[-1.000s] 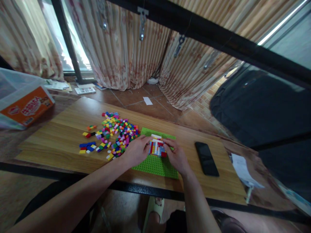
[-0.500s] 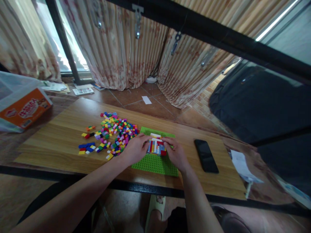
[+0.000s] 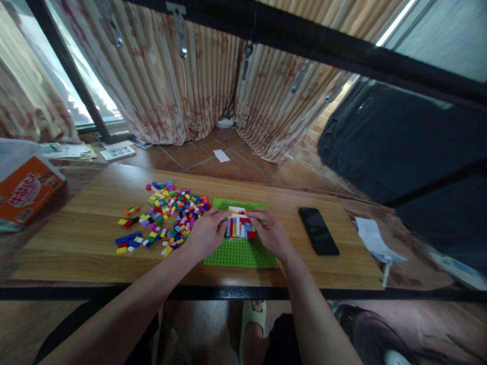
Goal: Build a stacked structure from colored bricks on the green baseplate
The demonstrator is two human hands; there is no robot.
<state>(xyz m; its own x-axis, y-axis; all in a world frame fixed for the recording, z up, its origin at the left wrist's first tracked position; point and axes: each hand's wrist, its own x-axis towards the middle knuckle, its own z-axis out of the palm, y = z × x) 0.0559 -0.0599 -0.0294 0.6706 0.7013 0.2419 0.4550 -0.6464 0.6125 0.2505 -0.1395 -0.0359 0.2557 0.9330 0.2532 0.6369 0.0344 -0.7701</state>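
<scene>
A green baseplate (image 3: 232,256) lies on the wooden table (image 3: 87,238) in front of me. On it stands a small block of coloured bricks (image 3: 239,226), red, white, yellow and blue. My left hand (image 3: 205,234) grips the block's left side and my right hand (image 3: 269,234) grips its right side, fingers curled against it. A pile of loose coloured bricks (image 3: 171,210) is spread just left of the plate, with a few strays (image 3: 127,242) further left.
A black phone (image 3: 318,230) lies right of the plate. An orange box (image 3: 25,192) sits at the table's far left. White paper (image 3: 371,238) hangs off the right end. Curtains and a tiled floor lie beyond the table's far edge.
Both hands stay on the brick block. The camera has tilted and shifted, so the table sits lower and more level in view.
</scene>
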